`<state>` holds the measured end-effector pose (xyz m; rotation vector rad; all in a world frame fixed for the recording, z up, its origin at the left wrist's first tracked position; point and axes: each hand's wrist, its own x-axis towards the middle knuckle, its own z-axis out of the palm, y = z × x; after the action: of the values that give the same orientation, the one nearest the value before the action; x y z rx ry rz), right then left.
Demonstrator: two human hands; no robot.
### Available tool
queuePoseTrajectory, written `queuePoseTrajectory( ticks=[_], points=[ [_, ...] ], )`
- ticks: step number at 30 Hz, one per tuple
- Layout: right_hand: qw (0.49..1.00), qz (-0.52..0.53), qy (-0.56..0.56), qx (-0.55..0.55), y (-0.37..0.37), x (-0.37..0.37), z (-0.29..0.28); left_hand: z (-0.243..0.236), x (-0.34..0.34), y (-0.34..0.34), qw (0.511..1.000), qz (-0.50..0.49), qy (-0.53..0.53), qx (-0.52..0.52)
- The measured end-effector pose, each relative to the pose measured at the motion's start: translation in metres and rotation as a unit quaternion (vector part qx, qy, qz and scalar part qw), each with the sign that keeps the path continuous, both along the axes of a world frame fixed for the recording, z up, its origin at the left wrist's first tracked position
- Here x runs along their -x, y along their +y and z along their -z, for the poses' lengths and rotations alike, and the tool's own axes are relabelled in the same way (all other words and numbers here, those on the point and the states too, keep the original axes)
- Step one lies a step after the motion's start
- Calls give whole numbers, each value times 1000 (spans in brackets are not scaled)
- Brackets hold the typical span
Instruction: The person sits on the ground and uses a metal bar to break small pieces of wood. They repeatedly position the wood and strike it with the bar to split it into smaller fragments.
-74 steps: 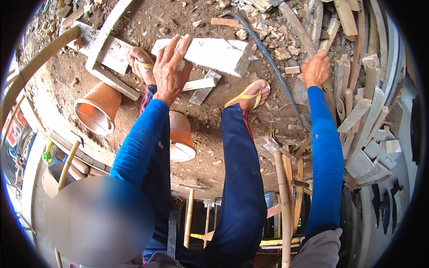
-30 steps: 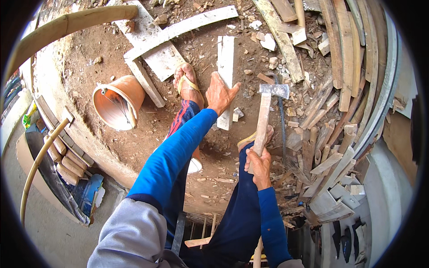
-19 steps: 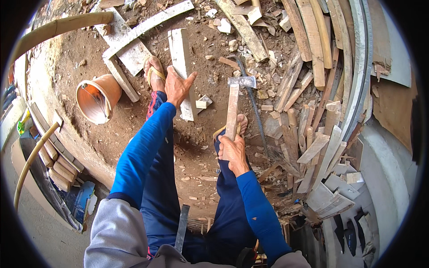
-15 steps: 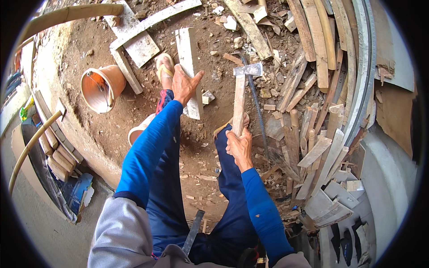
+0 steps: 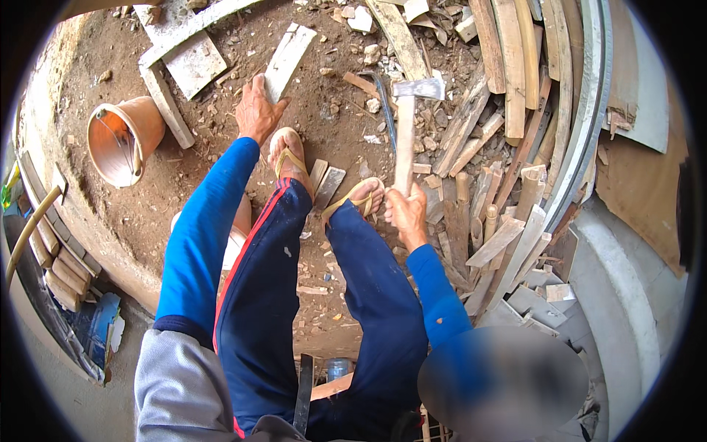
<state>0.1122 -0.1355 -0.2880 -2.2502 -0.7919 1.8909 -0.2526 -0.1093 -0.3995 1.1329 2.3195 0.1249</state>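
My left hand (image 5: 259,110) is closed round the near end of a pale, squared wooden block (image 5: 291,59), fingers on its left side and thumb on its right. The block slants up and to the right over the dirt ground. In my right hand (image 5: 407,214) is a hatchet (image 5: 404,140), gripped low on its wooden handle. Its metal head (image 5: 420,89) points up and away from me. Between my sandalled feet lie short wood offcuts (image 5: 328,186).
An orange bucket (image 5: 151,125) lies tipped at the left; another bucket (image 5: 240,221) is partly behind my left forearm. Boards (image 5: 527,66) and sticks pile up along the right, beside a curved metal edge (image 5: 593,110). Wood chips litter the ground. A blurred patch covers the lower right.
My left hand and the block have shifted left and farther away, and the block now leans rightward. The hatchet has risen slightly. More of my feet and the offcuts between them shows.
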Motion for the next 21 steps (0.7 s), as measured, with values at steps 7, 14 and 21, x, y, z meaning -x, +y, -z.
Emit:
queuePoseTrajectory(
  ticks=[7,14,21],
  points=[
    [996,13,-32,-80,82,-45,83,47,40,-2,998,55,20,4],
    [702,-478,-381,-365,158,-19,104,88,45,-29,997,57,57,-8],
    [752,-448,-261,-408,285,104,139,106,56,-43,992,85,43,-85]
  ],
)
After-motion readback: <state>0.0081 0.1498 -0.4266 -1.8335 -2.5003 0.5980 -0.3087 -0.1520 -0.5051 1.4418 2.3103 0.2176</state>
